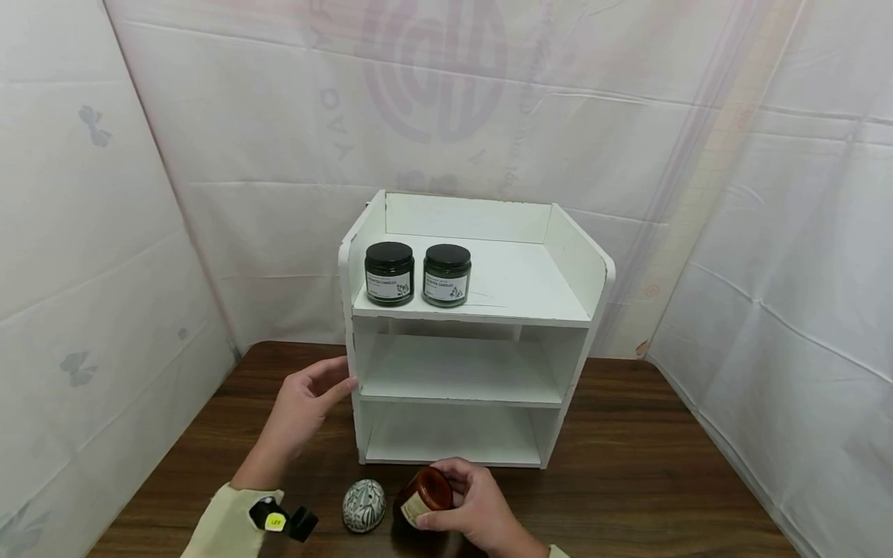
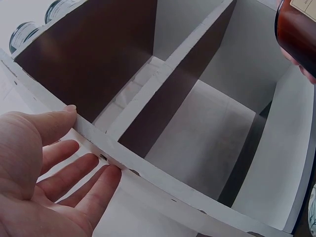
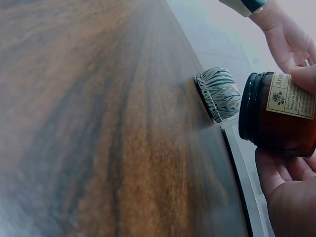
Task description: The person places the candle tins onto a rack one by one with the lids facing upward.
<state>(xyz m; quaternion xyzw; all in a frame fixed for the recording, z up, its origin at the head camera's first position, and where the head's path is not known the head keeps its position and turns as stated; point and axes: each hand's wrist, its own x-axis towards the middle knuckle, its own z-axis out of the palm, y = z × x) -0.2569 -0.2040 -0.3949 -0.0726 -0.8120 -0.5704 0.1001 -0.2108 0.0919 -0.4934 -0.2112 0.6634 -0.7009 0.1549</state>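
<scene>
My right hand (image 1: 481,508) (image 3: 296,205) holds an amber glass jar (image 1: 432,490) (image 3: 289,133) with a cream label, thumb on one side and fingers on the other. The jar is tilted just in front of the white shelf unit (image 1: 456,401), its dark lid toward the lower left. Beside it on the table lies a rounded black-and-white patterned tin (image 1: 363,506) (image 3: 224,95). In the left wrist view, my left hand (image 2: 47,173) rests its thumb on the front edge of the unit's left side panel (image 2: 94,136), with relaxed fingers against the outer face.
Two dark green jars, one left (image 1: 389,275) and one right (image 1: 446,277), with black lids and white labels stand on the unit's top at the left. The unit stands on a dark wooden table (image 1: 628,465); pale curtains (image 1: 279,155) hang behind and at both sides.
</scene>
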